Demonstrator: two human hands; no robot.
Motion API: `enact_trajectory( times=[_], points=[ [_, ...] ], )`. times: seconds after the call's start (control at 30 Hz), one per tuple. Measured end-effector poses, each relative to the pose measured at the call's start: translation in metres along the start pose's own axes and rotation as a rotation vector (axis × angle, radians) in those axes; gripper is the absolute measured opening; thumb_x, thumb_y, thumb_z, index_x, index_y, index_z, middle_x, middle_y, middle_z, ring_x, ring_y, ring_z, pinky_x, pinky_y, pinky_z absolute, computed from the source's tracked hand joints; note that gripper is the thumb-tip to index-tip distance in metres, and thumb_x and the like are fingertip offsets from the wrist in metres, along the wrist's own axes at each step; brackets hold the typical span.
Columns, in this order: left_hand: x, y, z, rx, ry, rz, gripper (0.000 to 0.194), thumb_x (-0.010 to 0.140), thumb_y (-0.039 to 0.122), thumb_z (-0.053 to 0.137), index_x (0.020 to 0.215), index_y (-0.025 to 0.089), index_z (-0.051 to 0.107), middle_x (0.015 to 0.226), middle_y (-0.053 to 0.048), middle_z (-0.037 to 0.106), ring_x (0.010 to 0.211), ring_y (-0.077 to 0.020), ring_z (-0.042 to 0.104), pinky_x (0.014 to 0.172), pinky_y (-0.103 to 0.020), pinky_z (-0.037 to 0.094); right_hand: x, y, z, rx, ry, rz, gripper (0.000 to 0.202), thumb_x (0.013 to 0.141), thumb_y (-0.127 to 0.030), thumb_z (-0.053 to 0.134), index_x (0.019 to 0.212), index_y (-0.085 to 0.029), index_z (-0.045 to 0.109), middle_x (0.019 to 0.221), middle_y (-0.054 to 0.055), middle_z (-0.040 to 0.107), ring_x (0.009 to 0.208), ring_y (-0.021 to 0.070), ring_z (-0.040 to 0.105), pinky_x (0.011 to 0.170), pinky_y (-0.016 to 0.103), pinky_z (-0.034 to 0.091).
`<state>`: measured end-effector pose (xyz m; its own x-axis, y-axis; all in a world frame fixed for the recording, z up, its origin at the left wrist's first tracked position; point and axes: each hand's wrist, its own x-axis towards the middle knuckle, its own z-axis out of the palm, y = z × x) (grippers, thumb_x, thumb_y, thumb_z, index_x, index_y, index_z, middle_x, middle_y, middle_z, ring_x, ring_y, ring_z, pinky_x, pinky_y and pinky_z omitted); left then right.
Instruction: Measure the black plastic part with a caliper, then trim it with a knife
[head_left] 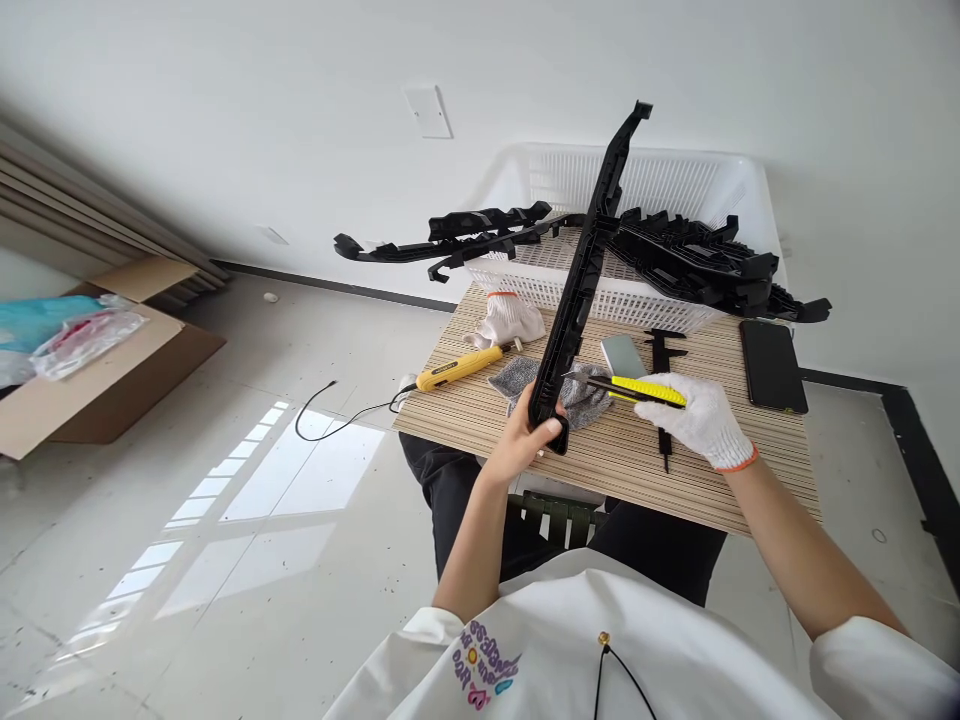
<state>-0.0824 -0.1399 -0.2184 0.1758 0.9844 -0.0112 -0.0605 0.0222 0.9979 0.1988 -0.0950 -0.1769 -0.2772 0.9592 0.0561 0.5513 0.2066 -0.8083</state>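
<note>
My bare left hand grips the lower end of a long black plastic trim strip, which slants up and away over the table. In my right hand, gloved in white knit, is a yellow and black utility knife. Its blade points left, close to the strip's lower part; whether it touches cannot be made out. Beneath the strip lies a grey cloth. Several more black plastic strips lie across a white basket behind, some jutting out left and right.
On the striped table lie a yellow corded tool, a white glove, a black caliper, a grey flat block and a black phone. An open cardboard box stands on the floor at left. A wall rises behind the basket.
</note>
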Motion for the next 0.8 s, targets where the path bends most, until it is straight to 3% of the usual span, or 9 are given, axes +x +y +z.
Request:
enact_trajectory(
  times=[0.1,0.17,0.27,0.4,0.5,0.63,0.8],
  points=[
    [-0.001,-0.001,-0.003,0.052,-0.081,0.061,0.115,0.062,0.05,0.096,0.154,0.027,0.03,0.115,-0.007,0.057,0.096,-0.0212,0.061,0.073,-0.029,0.056,-0.001,0.0,-0.004,0.073,-0.071,0.029,0.04,0.082,-0.05,0.078,0.112,-0.023,0.08,0.083,0.002,0.079,0.064,0.0185,0.073,0.06,0.029,0.059],
    [-0.001,-0.002,-0.004,0.047,-0.115,0.044,0.128,0.062,0.044,0.098,0.16,0.03,0.017,0.123,-0.009,0.054,0.106,-0.0239,0.06,0.08,-0.032,0.057,-0.001,0.0,-0.005,0.072,-0.159,0.015,0.038,0.081,-0.047,0.079,0.111,-0.025,0.081,0.089,0.003,0.08,0.068,0.0187,0.073,0.06,0.028,0.059],
    [-0.002,-0.003,-0.006,0.014,-0.124,0.051,0.119,0.065,0.042,0.096,0.158,0.03,0.022,0.126,-0.009,0.052,0.117,-0.0277,0.059,0.094,-0.041,0.057,0.0,0.002,-0.004,0.076,-0.213,0.026,0.04,0.08,-0.045,0.08,0.116,-0.026,0.081,0.096,0.003,0.081,0.07,0.019,0.074,0.062,0.029,0.06],
    [-0.002,-0.006,-0.006,0.006,-0.168,0.078,0.078,0.069,0.04,0.095,0.132,0.022,0.052,0.119,-0.008,0.062,0.118,-0.029,0.063,0.103,-0.045,0.055,0.0,0.003,-0.005,0.126,-0.284,0.046,0.04,0.075,-0.044,0.085,0.11,-0.025,0.083,0.091,0.003,0.081,0.069,0.0198,0.074,0.064,0.031,0.062],
    [-0.003,-0.005,-0.005,-0.082,-0.168,0.041,0.058,0.08,0.038,0.087,0.125,0.022,0.054,0.128,-0.01,0.064,0.117,-0.0283,0.069,0.101,-0.043,0.058,-0.001,0.002,-0.009,0.136,-0.23,0.065,0.04,0.074,-0.045,0.086,0.109,-0.026,0.083,0.096,0.003,0.082,0.075,0.0212,0.075,0.068,0.032,0.063],
    [-0.004,-0.002,-0.001,-0.146,-0.12,-0.041,0.056,0.089,0.043,0.077,0.134,0.024,0.049,0.151,-0.015,0.054,0.107,-0.0277,0.076,0.083,-0.037,0.066,0.0,0.002,-0.013,0.122,-0.205,0.076,0.04,0.073,-0.045,0.087,0.109,-0.027,0.083,0.097,0.003,0.082,0.077,0.022,0.076,0.07,0.032,0.063],
    [0.001,-0.003,0.003,-0.167,-0.036,-0.046,0.062,0.09,0.049,0.075,0.138,0.022,0.047,0.144,-0.015,0.061,0.108,-0.028,0.076,0.089,-0.041,0.066,0.0,0.004,-0.009,0.065,-0.163,0.063,0.039,0.076,-0.048,0.084,0.11,-0.029,0.083,0.097,0.002,0.082,0.08,0.0219,0.076,0.073,0.032,0.063]
  ],
)
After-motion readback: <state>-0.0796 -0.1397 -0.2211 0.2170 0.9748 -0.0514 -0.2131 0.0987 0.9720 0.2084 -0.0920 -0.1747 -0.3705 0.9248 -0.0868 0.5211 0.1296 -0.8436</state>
